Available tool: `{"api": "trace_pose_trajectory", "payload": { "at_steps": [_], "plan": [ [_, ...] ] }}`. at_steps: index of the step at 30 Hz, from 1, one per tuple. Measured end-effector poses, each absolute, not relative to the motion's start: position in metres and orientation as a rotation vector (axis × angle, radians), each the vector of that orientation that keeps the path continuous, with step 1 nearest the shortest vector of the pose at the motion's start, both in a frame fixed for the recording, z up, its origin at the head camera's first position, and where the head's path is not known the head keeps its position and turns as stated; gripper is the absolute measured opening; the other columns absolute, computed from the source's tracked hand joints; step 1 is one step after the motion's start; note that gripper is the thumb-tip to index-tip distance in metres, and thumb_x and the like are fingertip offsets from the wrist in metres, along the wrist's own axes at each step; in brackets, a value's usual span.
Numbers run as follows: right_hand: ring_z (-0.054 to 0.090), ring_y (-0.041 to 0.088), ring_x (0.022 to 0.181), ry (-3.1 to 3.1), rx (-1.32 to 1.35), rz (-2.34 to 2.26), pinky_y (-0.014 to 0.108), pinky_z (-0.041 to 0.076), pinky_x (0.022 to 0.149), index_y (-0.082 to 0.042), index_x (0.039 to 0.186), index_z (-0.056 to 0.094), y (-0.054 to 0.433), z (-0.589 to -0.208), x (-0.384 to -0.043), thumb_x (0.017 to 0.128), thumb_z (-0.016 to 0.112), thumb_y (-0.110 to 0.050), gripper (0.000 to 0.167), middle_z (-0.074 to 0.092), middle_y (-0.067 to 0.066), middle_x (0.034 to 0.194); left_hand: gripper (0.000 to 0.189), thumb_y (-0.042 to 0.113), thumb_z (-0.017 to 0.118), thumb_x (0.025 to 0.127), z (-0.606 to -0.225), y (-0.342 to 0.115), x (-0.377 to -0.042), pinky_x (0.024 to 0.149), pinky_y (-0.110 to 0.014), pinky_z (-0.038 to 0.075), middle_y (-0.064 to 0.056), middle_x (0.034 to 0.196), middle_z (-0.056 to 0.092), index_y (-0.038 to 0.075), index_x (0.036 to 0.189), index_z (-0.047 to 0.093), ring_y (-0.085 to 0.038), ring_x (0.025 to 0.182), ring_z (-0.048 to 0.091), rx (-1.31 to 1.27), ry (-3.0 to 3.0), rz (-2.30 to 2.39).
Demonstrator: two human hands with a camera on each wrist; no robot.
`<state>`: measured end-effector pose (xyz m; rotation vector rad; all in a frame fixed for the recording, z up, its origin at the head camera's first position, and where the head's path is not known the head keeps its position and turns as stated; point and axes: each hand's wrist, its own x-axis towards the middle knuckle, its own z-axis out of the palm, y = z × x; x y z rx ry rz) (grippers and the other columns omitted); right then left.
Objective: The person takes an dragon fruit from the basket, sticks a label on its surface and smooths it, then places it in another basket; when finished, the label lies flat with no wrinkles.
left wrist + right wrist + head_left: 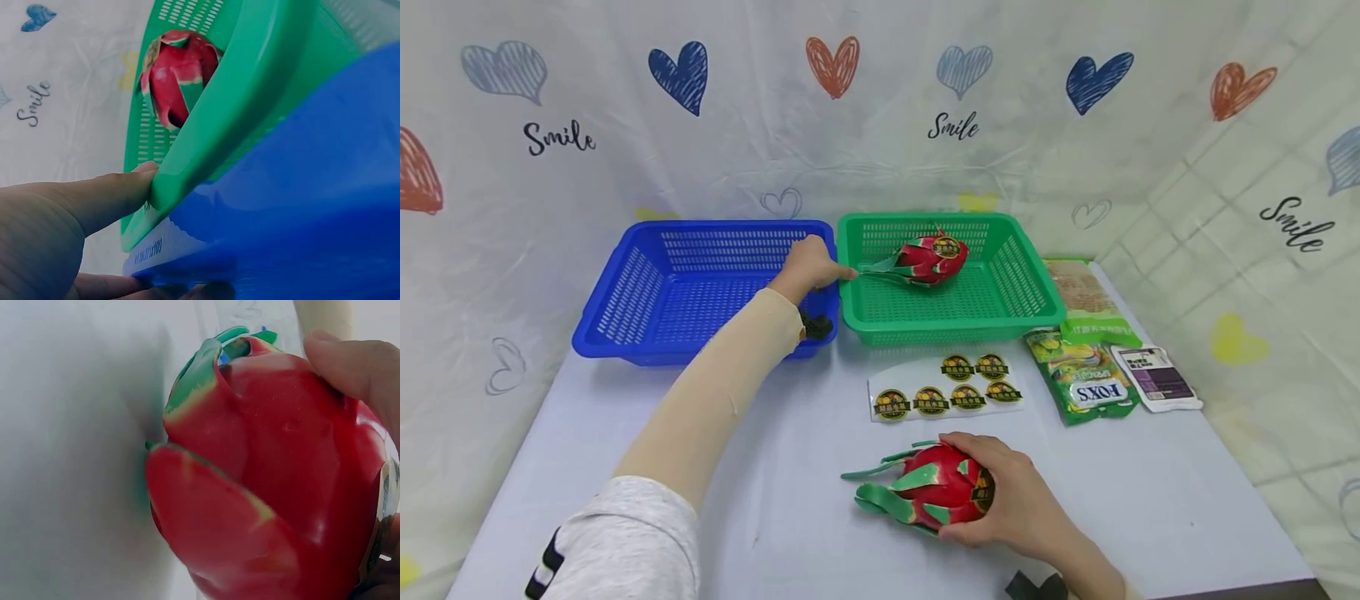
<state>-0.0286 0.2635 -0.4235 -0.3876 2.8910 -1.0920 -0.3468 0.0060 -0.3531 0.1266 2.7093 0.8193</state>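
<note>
In the head view my left hand is where the blue basket meets the green basket. Its thumb presses the green rim while the fingers reach into the blue one, pinching the two adjoining rims, as the left wrist view also shows. My right hand grips a red dragon fruit by its rounded end, close over the white table. Green leafy tips point left from this fruit, and a round black-and-gold sticker is partly covered by the hand. Another stickered dragon fruit lies inside the green basket.
A sheet of round stickers lies in front of the green basket. To its right are a green FOX'S bag, a brownish packet and a white-and-purple packet. A heart-print curtain hangs behind the table.
</note>
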Motion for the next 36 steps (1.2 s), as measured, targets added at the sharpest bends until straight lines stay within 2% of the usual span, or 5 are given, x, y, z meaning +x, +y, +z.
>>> {"api": "trace_pose_trajectory", "payload": {
  "at_steps": [14,26,28,31,36],
  "plan": [
    [0.064,0.028,0.112,3.006,-0.374,-1.107,0.028,0.061,0.076,-0.023,0.145,0.059,0.291,-0.382,-0.073,0.067,0.099,-0.04,0.089,0.069,0.01,0.133,0.065,0.05,0.075,0.092,-0.352,0.002,-0.347,0.079,-0.036,0.051,-0.012,0.105,0.057,0.0,0.127,0.053,-0.025,0.09,0.058,0.133,2.73,0.827],
    [0.065,0.022,0.103,3.052,-0.26,-1.148,0.021,0.059,0.07,-0.024,0.151,0.054,0.319,-0.328,-0.139,0.076,0.095,-0.026,0.085,0.064,0.018,0.137,0.052,0.049,0.078,0.091,-0.358,0.003,-0.346,0.073,-0.036,0.051,-0.008,0.092,0.057,0.004,0.108,0.058,-0.022,0.078,0.058,0.168,2.743,0.858],
    [0.064,0.013,0.095,3.082,-0.29,-1.123,0.021,0.058,0.068,-0.023,0.151,0.055,0.32,-0.323,-0.152,0.076,0.095,-0.026,0.085,0.068,0.017,0.13,0.049,0.048,0.078,0.091,-0.359,0.002,-0.346,0.07,-0.034,0.051,-0.007,0.087,0.056,0.005,0.102,0.058,-0.021,0.075,0.057,0.174,2.742,0.859],
    [0.063,0.015,0.098,3.122,-0.305,-1.055,0.021,0.055,0.067,-0.02,0.15,0.056,0.32,-0.318,-0.172,0.075,0.096,-0.029,0.086,0.069,0.018,0.128,0.046,0.048,0.078,0.091,-0.36,0.002,-0.347,0.067,-0.033,0.05,-0.006,0.084,0.055,0.007,0.095,0.057,-0.02,0.073,0.057,0.172,2.739,0.868],
    [0.061,0.024,0.082,3.131,-0.239,-0.905,0.029,0.048,0.063,-0.024,0.151,0.054,0.321,-0.316,-0.203,0.076,0.093,-0.044,0.087,0.073,0.014,0.101,0.048,0.049,0.078,0.091,-0.362,0.0,-0.347,0.071,-0.034,0.05,-0.006,0.089,0.057,0.006,0.1,0.058,-0.022,0.079,0.058,0.173,2.738,0.867]
  ]
}}
